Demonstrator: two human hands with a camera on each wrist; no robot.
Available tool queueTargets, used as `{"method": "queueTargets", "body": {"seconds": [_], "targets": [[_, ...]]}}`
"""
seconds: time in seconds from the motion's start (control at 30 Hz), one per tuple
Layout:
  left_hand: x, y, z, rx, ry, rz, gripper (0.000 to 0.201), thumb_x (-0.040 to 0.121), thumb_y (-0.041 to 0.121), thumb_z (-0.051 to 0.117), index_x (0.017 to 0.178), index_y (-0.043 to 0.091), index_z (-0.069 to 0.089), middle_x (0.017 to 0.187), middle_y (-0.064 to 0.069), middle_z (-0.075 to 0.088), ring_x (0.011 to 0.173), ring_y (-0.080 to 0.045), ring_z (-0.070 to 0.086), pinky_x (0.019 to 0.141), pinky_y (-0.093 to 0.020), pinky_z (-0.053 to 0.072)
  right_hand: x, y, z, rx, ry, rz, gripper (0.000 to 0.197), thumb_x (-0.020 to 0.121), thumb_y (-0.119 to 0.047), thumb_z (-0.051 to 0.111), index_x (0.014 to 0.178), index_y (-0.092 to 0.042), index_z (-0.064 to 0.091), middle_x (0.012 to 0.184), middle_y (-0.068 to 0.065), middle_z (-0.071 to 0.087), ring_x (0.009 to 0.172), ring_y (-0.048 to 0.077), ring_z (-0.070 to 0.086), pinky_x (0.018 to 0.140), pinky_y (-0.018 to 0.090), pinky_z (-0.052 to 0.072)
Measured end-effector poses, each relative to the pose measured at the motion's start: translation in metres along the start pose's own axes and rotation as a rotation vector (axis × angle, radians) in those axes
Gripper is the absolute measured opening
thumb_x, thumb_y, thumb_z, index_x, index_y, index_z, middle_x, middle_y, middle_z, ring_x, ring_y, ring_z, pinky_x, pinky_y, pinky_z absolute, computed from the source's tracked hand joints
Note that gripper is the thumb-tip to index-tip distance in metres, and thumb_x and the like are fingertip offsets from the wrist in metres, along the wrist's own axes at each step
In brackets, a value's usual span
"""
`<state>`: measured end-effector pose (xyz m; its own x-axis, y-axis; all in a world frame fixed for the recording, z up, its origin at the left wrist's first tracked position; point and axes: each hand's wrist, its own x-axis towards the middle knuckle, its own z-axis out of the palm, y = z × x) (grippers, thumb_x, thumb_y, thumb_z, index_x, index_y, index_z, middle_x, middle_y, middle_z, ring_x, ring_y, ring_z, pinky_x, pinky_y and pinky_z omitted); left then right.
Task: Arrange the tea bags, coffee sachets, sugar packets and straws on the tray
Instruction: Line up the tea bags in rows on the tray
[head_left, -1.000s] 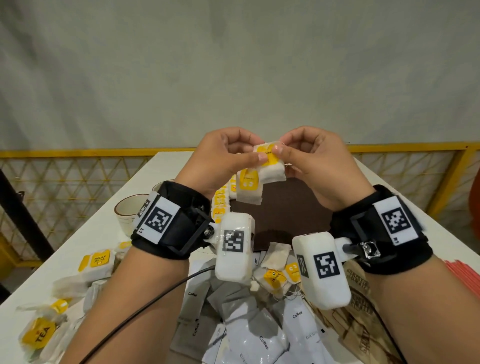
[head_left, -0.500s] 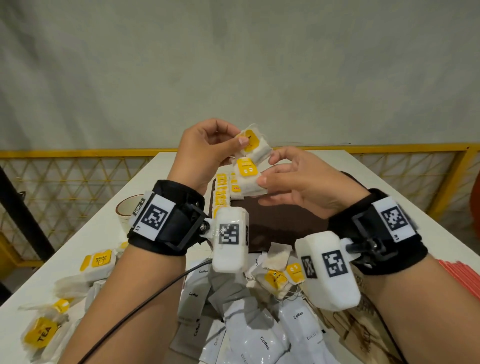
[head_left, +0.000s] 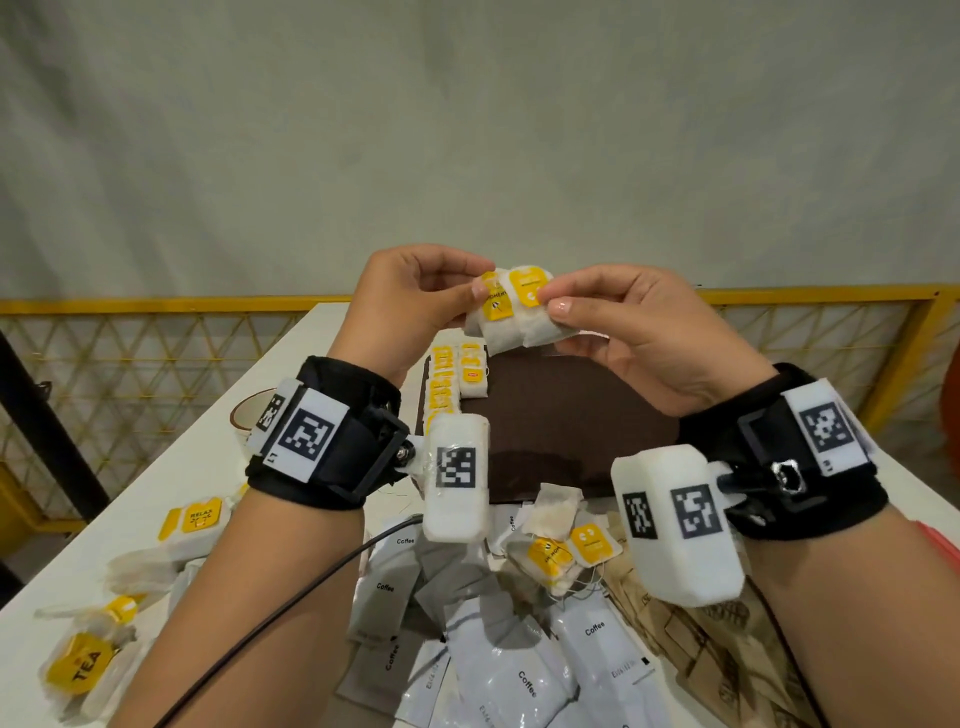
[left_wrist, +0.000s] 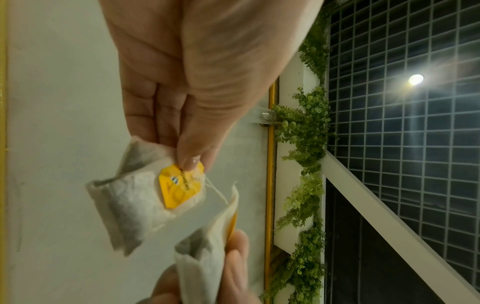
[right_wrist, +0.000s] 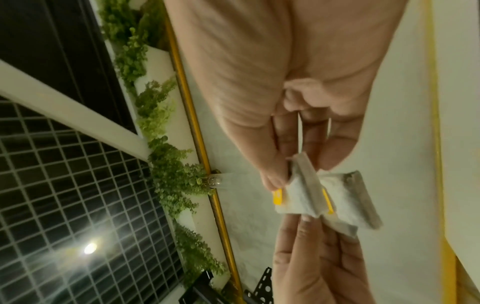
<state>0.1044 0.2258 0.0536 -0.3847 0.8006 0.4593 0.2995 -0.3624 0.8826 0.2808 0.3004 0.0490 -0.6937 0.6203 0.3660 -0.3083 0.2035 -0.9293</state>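
I hold two white tea bags with yellow tags side by side in the air above the far end of the dark brown tray. My left hand pinches the left tea bag by its tag; in the left wrist view that tea bag hangs below the thumb. My right hand pinches the right tea bag, which the right wrist view shows edge-on. A row of tea bags lies along the tray's left edge. Coffee sachets, brown sugar packets and red straws lie near me.
A cup stands on the white table left of the tray. Loose tea bags are scattered at the near left, a few more at the tray's near edge. A yellow mesh railing borders the table.
Half a second ago my left hand held its tea bag higher than the right one. My right hand has risen, and the two bags now sit next to each other.
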Motion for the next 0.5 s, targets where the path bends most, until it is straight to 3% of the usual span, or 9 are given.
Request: {"method": "queueTargets", "body": {"seconds": [0.13,0.33,0.5], "targets": [[-0.002,0.001,0.005,0.036,-0.001,0.03,0.01,0.082,0.0,0.068,0.09,0.008,0.068,0.084,-0.013,0.07,0.07,-0.014,0.067,0.068,-0.026,0.058,0.004,0.009,0.005,-0.094,0.119,-0.057,0.018,0.079,0.007,0.067,0.082,-0.01,0.062,0.069,0.001,0.066,0.067,0.011,0.062,0.068,0.026,0.051],[-0.003,0.001,0.01,0.045,-0.026,0.061,0.011,0.08,0.005,0.072,0.083,0.016,0.07,0.079,-0.007,0.072,0.072,-0.016,0.066,0.069,-0.029,0.055,0.006,0.014,0.007,-0.28,0.219,-0.032,0.039,0.072,0.006,0.076,0.102,-0.01,0.057,0.087,0.005,0.061,0.071,0.019,0.058,0.066,0.03,0.055],[-0.004,0.002,0.013,0.029,-0.059,0.053,0.011,0.079,0.003,0.072,0.083,0.012,0.069,0.074,-0.002,0.07,0.067,-0.011,0.065,0.066,-0.023,0.054,0.005,0.014,0.008,-0.231,0.191,-0.018,0.028,0.076,0.004,0.073,0.094,-0.011,0.058,0.082,0.009,0.065,0.068,0.016,0.061,0.056,0.022,0.052]]}}
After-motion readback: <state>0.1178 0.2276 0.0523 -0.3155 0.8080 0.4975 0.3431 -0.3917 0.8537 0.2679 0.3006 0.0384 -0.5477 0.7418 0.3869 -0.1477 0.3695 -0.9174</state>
